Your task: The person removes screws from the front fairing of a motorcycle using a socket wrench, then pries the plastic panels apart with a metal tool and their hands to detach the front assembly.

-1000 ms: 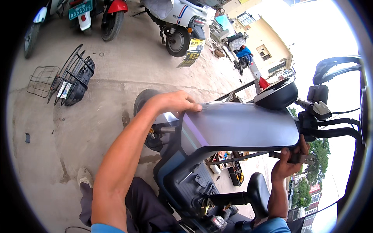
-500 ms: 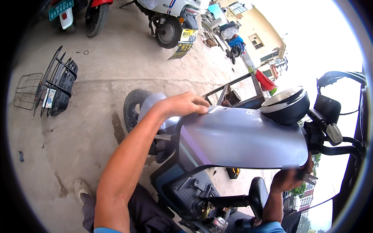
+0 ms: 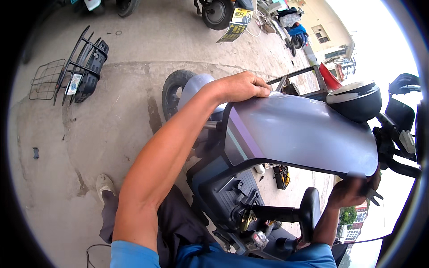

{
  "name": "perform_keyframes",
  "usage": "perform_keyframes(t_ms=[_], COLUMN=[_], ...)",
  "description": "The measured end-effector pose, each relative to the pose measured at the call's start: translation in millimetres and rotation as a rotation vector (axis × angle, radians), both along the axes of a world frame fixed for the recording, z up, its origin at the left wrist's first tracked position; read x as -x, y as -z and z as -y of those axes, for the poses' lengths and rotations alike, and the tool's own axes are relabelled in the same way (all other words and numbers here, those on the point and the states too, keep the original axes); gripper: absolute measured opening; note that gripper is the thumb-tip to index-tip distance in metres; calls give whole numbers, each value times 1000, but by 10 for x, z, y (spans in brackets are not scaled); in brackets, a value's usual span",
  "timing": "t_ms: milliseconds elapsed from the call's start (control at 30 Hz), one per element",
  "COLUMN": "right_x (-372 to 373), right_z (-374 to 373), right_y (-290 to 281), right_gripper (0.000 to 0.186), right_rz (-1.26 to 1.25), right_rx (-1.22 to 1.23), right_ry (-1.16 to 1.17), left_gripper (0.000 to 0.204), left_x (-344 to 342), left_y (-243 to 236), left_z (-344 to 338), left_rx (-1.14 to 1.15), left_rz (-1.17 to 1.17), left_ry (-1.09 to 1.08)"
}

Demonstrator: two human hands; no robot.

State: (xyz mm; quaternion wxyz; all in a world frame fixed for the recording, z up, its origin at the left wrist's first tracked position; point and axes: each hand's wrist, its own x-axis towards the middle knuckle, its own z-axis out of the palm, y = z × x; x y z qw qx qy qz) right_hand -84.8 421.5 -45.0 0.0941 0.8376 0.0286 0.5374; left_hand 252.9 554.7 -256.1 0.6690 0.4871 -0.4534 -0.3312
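Note:
A silver-lilac front panel (image 3: 299,131) of an electric scooter fills the middle of the view, with a purple stripe at its left end. Over the panel's far edge curl the fingers of my left hand (image 3: 243,88), closed on it, thumb on the outer face. At the panel's lower right corner, close to the handlebar (image 3: 395,163), is my right hand (image 3: 348,192). Its fingers are smeared and partly hidden behind the edge. A dark forked piece (image 3: 374,196) sticks out beside it; whether I hold it cannot be told. The round black-and-white headlight (image 3: 355,100) sits beyond the panel.
The scooter's front wheel (image 3: 175,91), footboard (image 3: 234,196) and black seat-like pad (image 3: 309,210) surround the panel. A black rack (image 3: 85,67) with a wire basket (image 3: 47,80) lies on the concrete at left. Behind are a metal frame (image 3: 319,80) and a parked scooter (image 3: 217,13).
The view has shifted, so the scooter and both hands appear farther right and higher. My left hand keeps its place on the panel edge; my right hand stays by the corner.

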Motion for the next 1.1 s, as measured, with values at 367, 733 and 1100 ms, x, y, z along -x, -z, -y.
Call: perform_keyframes(t_ms=[367, 733, 1100], right_x=[-78, -27, 20], right_z=[-287, -178, -107], right_y=[-11, 8, -164], right_gripper=[57, 54, 67], right_rz=[-104, -231, -288], right_rx=[-67, -222, -61], right_ry=[-45, -268, -273], left_gripper=[36, 43, 78], left_x=[434, 903, 1479], left_y=[-303, -430, -433], left_z=[-341, -637, -1150], left_rx=[-233, -420, -488], left_rz=[95, 102, -182], left_ry=[-287, -602, -299])
